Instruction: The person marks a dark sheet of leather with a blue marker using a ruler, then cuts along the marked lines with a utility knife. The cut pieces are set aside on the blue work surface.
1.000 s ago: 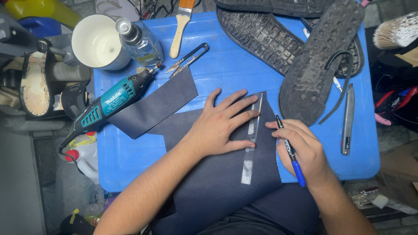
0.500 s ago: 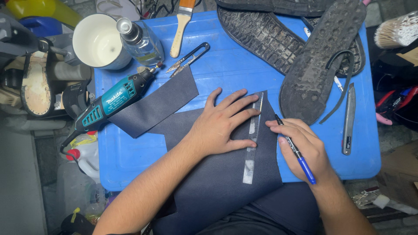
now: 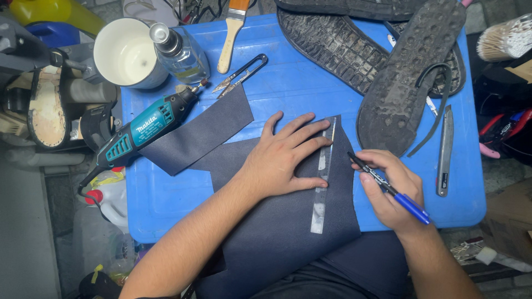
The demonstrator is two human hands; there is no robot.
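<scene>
Left hand (image 3: 285, 158) flat (open) on ruler (image 3: 323, 174), right hand (image 3: 390, 191) grip around pen (image 3: 390, 188)

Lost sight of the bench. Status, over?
Left hand flat on clear ruler, pinning dark sheet. Right hand holds blue pen, tip beside ruler edge. Shoe soles close by, not blocking.

Left hand (image 3: 285, 158) lies flat, fingers spread — right hand (image 3: 390, 191) curled in a writing grip.

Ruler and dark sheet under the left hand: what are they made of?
Ruler: looks like clear plastic, glossy; the dark sheet shows through it. Dark sheet: likely thin rubber or fabric-like material, matte, flexible, drooping over the table edge. Left hand presses both flat.
</scene>
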